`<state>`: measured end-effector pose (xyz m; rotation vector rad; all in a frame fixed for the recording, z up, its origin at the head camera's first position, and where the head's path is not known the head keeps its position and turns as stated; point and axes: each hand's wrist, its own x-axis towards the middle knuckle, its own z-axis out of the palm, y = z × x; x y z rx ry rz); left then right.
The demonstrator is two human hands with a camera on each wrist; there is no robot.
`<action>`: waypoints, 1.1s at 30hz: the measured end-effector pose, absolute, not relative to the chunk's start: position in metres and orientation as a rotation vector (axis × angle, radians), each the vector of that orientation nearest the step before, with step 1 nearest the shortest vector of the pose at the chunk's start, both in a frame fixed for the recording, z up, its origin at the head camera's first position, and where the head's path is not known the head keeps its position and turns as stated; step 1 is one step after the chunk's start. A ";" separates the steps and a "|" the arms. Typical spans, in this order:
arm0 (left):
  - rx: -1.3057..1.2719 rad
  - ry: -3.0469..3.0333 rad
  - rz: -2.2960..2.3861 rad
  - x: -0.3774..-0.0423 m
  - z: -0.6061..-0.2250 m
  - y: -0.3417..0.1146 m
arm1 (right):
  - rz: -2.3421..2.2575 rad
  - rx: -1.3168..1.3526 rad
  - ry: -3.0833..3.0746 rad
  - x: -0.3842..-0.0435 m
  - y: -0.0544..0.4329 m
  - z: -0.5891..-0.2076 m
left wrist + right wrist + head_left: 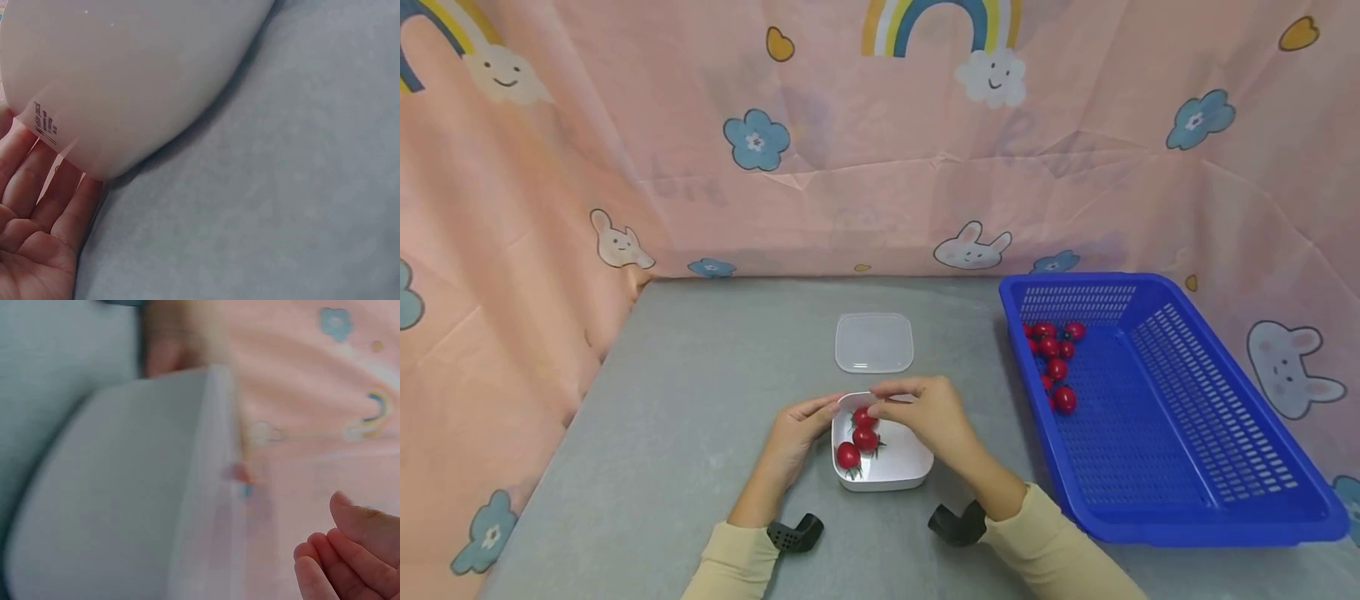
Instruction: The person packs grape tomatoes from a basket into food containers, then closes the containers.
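Observation:
A white plastic box [895, 471] stands open on the table, with three red cherry tomatoes [865, 439] in a row along its left side. My left hand [792, 437] holds the box's left side, thumb near the rim; in the left wrist view the fingers [70, 194] lie against the wall, their tips partly hidden. Over the far rim reaches my right hand [931, 417], its thumb close to the farthest tomato. The right wrist view shows the right hand's fingers [356, 562] bent and apart from the thumb, with nothing seen between them.
A clear lid [874, 343] lies on the grey table [700, 400] behind the box. On the right, a large blue basket [1150, 467] holds several more cherry tomatoes [1057, 369] along its left wall. A pink printed curtain [850, 192] hangs behind the table.

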<state>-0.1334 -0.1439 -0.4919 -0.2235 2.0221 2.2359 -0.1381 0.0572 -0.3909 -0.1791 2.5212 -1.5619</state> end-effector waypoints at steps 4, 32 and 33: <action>-0.224 2.017 2.243 -0.133 -0.492 -0.144 | -1.607 -0.217 2.454 -0.137 0.071 -0.367; -0.214 1.997 2.262 -0.133 -0.494 -0.143 | -1.541 0.001 2.661 -0.172 0.165 -0.315; -0.212 2.001 2.257 -0.133 -0.494 -0.143 | -1.537 0.026 2.680 -0.177 0.170 -0.316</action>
